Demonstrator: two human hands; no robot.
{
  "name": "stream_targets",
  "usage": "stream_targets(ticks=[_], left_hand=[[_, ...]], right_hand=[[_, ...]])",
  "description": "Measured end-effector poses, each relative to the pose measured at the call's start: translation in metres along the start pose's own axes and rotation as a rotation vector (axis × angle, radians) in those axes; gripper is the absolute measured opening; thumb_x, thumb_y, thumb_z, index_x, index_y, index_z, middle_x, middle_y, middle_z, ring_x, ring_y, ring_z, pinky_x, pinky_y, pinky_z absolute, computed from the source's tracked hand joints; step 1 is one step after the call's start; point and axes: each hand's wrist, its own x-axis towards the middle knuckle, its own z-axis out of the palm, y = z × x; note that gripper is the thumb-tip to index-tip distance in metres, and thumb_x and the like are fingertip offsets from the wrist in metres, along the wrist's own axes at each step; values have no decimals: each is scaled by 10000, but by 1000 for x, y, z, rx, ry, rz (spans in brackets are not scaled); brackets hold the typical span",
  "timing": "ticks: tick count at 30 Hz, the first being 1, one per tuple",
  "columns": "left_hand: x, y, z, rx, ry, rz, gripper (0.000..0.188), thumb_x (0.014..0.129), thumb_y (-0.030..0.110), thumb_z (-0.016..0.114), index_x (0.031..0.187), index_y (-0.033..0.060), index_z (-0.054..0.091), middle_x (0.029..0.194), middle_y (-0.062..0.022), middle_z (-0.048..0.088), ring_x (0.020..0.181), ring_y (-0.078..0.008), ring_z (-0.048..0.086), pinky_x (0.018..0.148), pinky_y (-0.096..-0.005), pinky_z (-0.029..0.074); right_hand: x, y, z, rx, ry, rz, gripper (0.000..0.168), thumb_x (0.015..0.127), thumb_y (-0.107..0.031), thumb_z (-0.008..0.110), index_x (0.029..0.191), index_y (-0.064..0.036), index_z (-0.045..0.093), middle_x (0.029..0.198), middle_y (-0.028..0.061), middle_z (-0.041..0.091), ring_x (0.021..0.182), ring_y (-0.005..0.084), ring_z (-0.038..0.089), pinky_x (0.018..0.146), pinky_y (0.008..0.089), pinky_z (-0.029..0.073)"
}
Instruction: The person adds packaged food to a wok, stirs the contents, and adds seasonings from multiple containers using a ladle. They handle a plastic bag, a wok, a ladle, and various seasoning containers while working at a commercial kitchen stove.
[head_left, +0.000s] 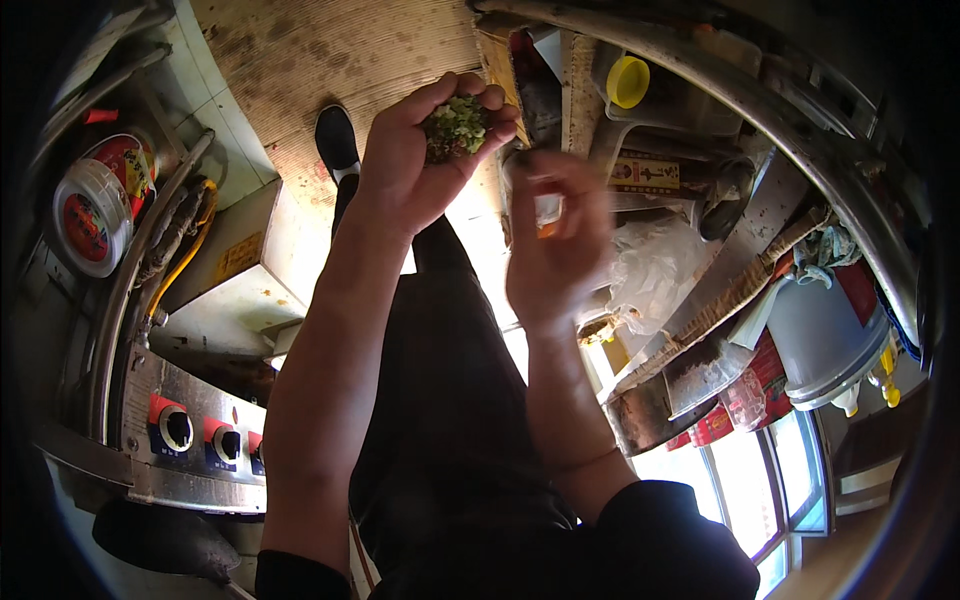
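My left hand (416, 142) is cupped with the palm up and carries a small heap of finely chopped greens (456, 129), pale green with darker brownish bits low in the heap. The fingers curl around its far side. Close by on the right, my right hand (559, 236) is raised with its fingers bent, smeared by motion. Whether something sits between those fingertips cannot be made out. Both hands are in the air in front of my dark trousers, apart from each other.
Left stands a metal stove with control knobs (177, 429), a black wok (161, 536) and a plastic tub (90, 217). Right, a metal-railed rack holds a yellow lid (628, 81), a clear plastic bag (649, 274) and a grey bucket (817, 337). Stained cardboard (337, 45) covers the floor ahead.
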Motion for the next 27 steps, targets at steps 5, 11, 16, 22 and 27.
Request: stream_targets(ticks=[5,11,16,22,27], left_hand=[[-2,-4,9,73,-1,-61,249,1008,228,483,969,4,586,936,-132,619,902,-277,618,846,-387,529],[-5,-4,5,15,-145,-138,258,999,240,497,967,-4,575,974,-123,576,912,-265,577,837,-366,508],[-5,-3,-6,-87,-171,-163,259,989,213,505,985,-32,589,962,-147,596,931,-298,581,876,-386,502],[-9,14,-15,35,-174,-142,256,983,216,512,1012,-16,615,976,-156,653,955,-307,611,895,-410,499],[-13,29,-22,86,-216,-123,246,983,217,525,1017,-14,603,950,-140,616,929,-283,591,826,-373,519]], right_hand=[[-17,-15,18,-183,-125,17,222,785,6,723,995,-41,671,950,102,651,889,283,605,760,360,503],[-24,-11,7,-104,-135,25,309,830,61,679,1134,10,650,1023,114,655,924,209,620,774,313,523],[-26,39,-38,-103,208,156,197,941,13,587,1134,37,622,985,95,658,839,128,624,741,250,517],[20,109,-106,89,770,561,213,884,-54,625,1092,-11,617,876,54,619,674,122,533,604,246,450],[45,134,-124,-135,704,340,265,873,-138,641,1071,39,650,893,108,657,745,187,614,674,291,516]])
